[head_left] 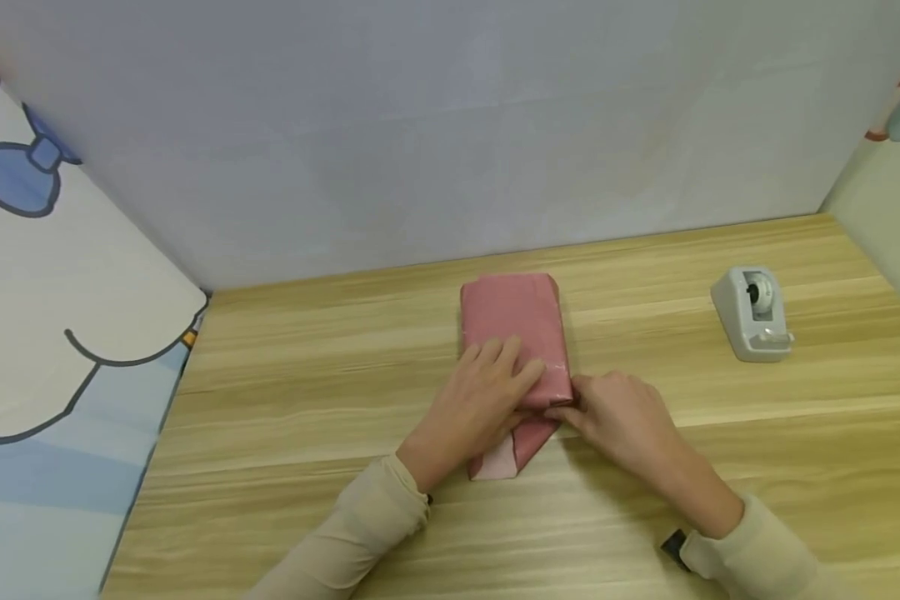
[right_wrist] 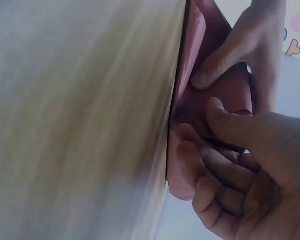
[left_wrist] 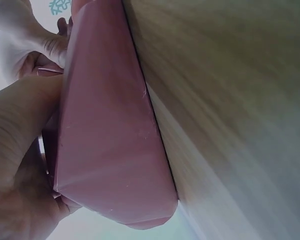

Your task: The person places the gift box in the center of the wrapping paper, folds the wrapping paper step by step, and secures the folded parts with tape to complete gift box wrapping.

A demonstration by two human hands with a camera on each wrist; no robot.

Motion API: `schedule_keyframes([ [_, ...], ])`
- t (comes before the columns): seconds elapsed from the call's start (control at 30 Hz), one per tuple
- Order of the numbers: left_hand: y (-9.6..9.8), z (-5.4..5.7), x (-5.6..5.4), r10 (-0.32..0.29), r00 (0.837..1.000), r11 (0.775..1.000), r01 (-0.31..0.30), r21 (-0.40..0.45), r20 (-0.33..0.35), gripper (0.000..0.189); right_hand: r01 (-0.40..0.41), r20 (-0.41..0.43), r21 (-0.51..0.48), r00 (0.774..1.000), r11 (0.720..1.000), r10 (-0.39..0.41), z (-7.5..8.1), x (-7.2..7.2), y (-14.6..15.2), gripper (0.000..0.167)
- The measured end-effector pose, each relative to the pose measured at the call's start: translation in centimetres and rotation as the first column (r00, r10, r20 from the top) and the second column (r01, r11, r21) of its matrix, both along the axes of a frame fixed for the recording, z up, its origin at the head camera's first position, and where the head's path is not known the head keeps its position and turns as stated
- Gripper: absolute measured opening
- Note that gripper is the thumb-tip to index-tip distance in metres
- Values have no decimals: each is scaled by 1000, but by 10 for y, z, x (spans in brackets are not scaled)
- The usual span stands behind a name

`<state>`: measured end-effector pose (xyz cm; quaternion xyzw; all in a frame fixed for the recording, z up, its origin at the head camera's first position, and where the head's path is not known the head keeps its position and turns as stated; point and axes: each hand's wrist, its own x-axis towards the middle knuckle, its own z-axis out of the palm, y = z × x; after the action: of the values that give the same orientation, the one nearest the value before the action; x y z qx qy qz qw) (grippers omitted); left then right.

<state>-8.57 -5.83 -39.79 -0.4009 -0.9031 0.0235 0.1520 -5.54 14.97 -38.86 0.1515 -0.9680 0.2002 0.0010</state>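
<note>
A box-shaped package (head_left: 512, 307) in pink wrapping paper lies on the wooden table, its near end unsealed. From that end a folded flap (head_left: 534, 439) sticks out toward me, partly showing its pale inner side. My left hand (head_left: 474, 398) rests with extended fingers on the package's top, and its thumb (right_wrist: 210, 72) presses the paper at the near end. At the near right corner, my right hand (head_left: 624, 418) pinches the paper between thumb and curled fingers. The left wrist view shows the package's smooth long side (left_wrist: 107, 120). What is inside is hidden.
A pale grey tape dispenser (head_left: 752, 315) with a roll of tape stands on the table at the right. A plain grey wall (head_left: 450, 133) rises behind the table (head_left: 285, 392). To the left is a panel with a cartoon print (head_left: 67, 275).
</note>
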Motion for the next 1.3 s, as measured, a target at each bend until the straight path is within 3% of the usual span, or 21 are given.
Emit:
schedule_keyframes([
  [0.17,-5,5,-2,-29,993,999,28,17,115,47,29,-38,-3,999,1000,-29,0,2,-3,39],
  [0.33,-8,11,-7,-70,976,997,61,47,207,36,54,-38,-8,998,998,-54,-1,3,-4,41],
  [0.87,-5,12,-7,-73,982,997,70,20,174,32,-37,43,-27,998,999,39,3,3,5,32],
  [1.3,0,11,-5,-79,981,996,72,47,176,40,85,40,-37,996,996,-84,2,5,-6,34],
])
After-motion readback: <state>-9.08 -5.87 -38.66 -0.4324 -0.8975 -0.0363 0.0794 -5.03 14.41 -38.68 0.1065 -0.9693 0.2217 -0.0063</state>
